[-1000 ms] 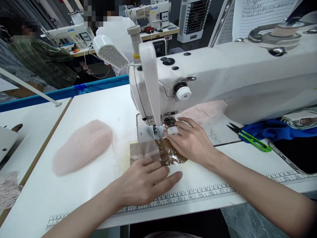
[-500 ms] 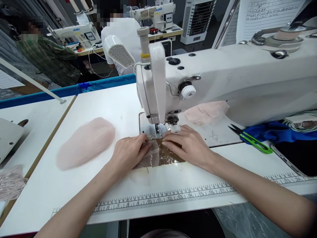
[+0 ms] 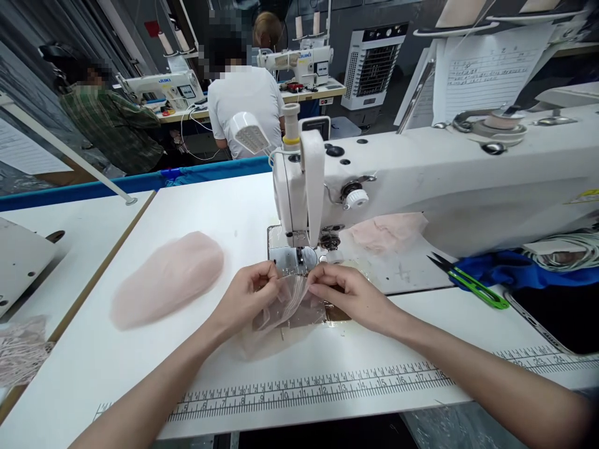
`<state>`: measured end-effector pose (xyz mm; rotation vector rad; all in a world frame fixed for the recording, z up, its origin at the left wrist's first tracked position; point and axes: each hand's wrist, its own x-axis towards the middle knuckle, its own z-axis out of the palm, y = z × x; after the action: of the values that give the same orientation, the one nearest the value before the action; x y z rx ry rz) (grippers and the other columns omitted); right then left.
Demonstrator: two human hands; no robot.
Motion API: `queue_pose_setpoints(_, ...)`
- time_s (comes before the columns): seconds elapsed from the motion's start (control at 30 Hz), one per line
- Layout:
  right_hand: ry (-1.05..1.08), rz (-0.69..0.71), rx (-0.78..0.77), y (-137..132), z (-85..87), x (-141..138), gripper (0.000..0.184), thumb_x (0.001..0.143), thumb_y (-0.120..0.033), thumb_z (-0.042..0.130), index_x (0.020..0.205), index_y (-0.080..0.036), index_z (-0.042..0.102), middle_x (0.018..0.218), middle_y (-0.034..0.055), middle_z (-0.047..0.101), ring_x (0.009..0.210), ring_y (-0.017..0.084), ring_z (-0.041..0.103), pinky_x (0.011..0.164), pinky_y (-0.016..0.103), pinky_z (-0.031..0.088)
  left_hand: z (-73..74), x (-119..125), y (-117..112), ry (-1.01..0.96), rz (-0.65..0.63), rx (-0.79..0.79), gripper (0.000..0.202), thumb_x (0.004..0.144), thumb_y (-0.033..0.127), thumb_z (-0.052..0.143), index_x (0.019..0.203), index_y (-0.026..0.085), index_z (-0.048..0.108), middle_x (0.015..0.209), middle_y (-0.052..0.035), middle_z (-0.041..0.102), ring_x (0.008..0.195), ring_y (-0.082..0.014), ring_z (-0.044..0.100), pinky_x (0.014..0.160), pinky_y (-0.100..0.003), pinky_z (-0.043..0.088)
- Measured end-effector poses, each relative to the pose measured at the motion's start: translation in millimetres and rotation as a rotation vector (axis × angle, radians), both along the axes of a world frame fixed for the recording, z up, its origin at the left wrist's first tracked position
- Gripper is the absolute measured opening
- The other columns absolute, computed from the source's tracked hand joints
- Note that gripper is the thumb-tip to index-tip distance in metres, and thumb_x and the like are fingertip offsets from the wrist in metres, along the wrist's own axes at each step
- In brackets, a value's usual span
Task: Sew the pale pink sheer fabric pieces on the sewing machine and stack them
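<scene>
A piece of sheer pale pink fabric (image 3: pixel 292 296) hangs between my two hands, just in front of the needle area of the sewing machine (image 3: pixel 299 187). My left hand (image 3: pixel 250 293) pinches its left part, thumb against curled fingers. At its right edge my right hand (image 3: pixel 349 293) pinches the cloth between thumb and fingertips. The fabric's lower end trails over the brown taped patch (image 3: pixel 337 313) and the white table (image 3: pixel 210 362). The presser foot (image 3: pixel 300 257) stands just behind my fingers; whether it touches the cloth I cannot tell.
Pink fabric pieces (image 3: pixel 168 280) lie to the left, and another pink piece (image 3: pixel 388 231) lies under the machine arm. Green thread snips (image 3: pixel 477 288), a blue cloth (image 3: pixel 528 255) and a phone (image 3: pixel 556 318) are at the right. Two people sit at machines beyond.
My hands have lifted the sheer fabric off the table surface, and it now bunches up between them. The camera view has tilted upward and shifted a little.
</scene>
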<state>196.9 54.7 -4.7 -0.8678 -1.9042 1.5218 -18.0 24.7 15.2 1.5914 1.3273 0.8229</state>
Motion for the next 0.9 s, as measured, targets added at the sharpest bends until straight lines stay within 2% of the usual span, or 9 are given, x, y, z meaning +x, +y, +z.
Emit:
queue_pose_setpoints(0.07, 0.092, 0.019, -0.104, 0, -2.1, 0, 0.012, 0.094, -0.029, 0.051, 0.094, -0.019, 0.057, 0.083, 0.0033, 0.07, 0.077, 0.017, 0.069, 0.07, 0.031, 0.055, 0.4, -1, 0, -0.102, -0.019, -0.069, 0.02, 0.083, 0.023, 0.048, 0.064, 0.021, 0.041, 0.063, 0.0028, 0.056, 0.06, -0.0115, 0.056, 0.054, -0.024, 0.046)
queue_pose_setpoints(0.17, 0.143, -0.009, -0.145, 0, -3.7, -1, 0.012, 0.091, -0.031, 0.056, 0.094, -0.019, 0.056, 0.084, 0.0038, 0.07, 0.078, 0.017, 0.068, 0.069, 0.031, 0.056, 3.0, 0, -1, -0.215, -0.069, -0.146, 0.009, 0.084, 0.027, 0.054, 0.079, 0.021, 0.049, 0.075, 0.0012, 0.059, 0.067, -0.0123, 0.059, 0.061, -0.026, 0.049)
queue_pose_setpoints(0.27, 0.127, -0.039, -0.104, 0, -2.2, -3, 0.012, 0.087, -0.029, 0.061, 0.093, -0.018, 0.058, 0.08, 0.0017, 0.068, 0.075, 0.015, 0.066, 0.065, 0.027, 0.053, 4.5, 4, -3, -0.202, -0.103, -0.203, 0.026, 0.079, 0.034, 0.066, 0.1, 0.022, 0.054, 0.087, -0.0015, 0.063, 0.073, -0.0143, 0.06, 0.062, -0.026, 0.048)
queue_pose_setpoints(0.33, 0.1, -0.049, -0.063, -1, -0.4, -4, 0.011, 0.086, -0.027, 0.063, 0.091, -0.017, 0.061, 0.078, 0.0007, 0.066, 0.072, 0.014, 0.064, 0.062, 0.025, 0.051, 4.1, 8, -4, -0.126, -0.088, -0.205, 0.03, 0.074, 0.037, 0.072, 0.095, 0.021, 0.058, 0.081, -0.0005, 0.063, 0.07, -0.0142, 0.058, 0.059, -0.025, 0.045)
queue_pose_setpoints(0.47, 0.084, -0.053, -0.051, -1, 3.2, -3, 0.015, 0.085, -0.031, 0.064, 0.09, -0.017, 0.065, 0.079, 0.0008, 0.065, 0.07, 0.012, 0.06, 0.062, 0.024, 0.048, 3.1, 14, -7, -0.127, -0.104, -0.255, 0.022, 0.078, 0.038, 0.068, 0.08, 0.017, 0.061, 0.067, 0.0005, 0.062, 0.061, -0.0119, 0.054, 0.056, -0.024, 0.042)
queue_pose_setpoints(0.53, 0.072, -0.042, -0.046, -1, 4.5, -1, 0.018, 0.084, -0.036, 0.066, 0.088, -0.018, 0.066, 0.075, -0.0006, 0.063, 0.066, 0.011, 0.056, 0.058, 0.023, 0.045, 2.6, 16, -8, -0.169, -0.086, -0.287, 0.021, 0.08, 0.038, 0.067, 0.082, 0.018, 0.062, 0.064, 0.001, 0.063, 0.053, -0.0095, 0.05, 0.049, -0.022, 0.037)
queue_pose_setpoints(0.67, -0.073, 0.034, 0.018, 3, 5.5, 6, 0.019, 0.077, -0.038, 0.072, 0.078, -0.019, 0.07, 0.057, -0.0052, 0.049, 0.051, 0.008, 0.041, 0.045, 0.021, 0.03, 0.2, 17, -9, -0.219, -0.037, -0.28, 0.021, 0.08, 0.038, 0.067, 0.085, 0.019, 0.062, 0.064, 0.0012, 0.064, 0.049, -0.0084, 0.049, 0.045, -0.02, 0.033)
queue_pose_setpoints(0.73, -0.113, 0.078, -0.026, 7, 4.9, 10, 0.019, 0.079, -0.037, 0.069, 0.078, -0.019, 0.072, 0.055, -0.0047, 0.05, 0.049, 0.008, 0.04, 0.043, 0.02, 0.029, -0.8, 16, -8, -0.207, -0.033, -0.274, 0.021, 0.08, 0.039, 0.067, 0.085, 0.018, 0.063, 0.064, 0.001, 0.064, 0.051, -0.0089, 0.051, 0.046, -0.02, 0.033)
queue_pose_setpoints(0.9, -0.091, 0.186, -0.247, 12, 5.7, 16, 0.02, 0.085, -0.032, 0.057, 0.088, -0.017, 0.07, 0.053, -0.004, 0.056, 0.042, 0.007, 0.048, 0.047, 0.021, 0.038, -0.7, 14, -6, -0.152, -0.02, -0.304, 0.023, 0.082, 0.04, 0.065, 0.089, 0.019, 0.065, 0.065, 0.0017, 0.065, 0.048, -0.0073, 0.047, 0.047, -0.019, 0.033)
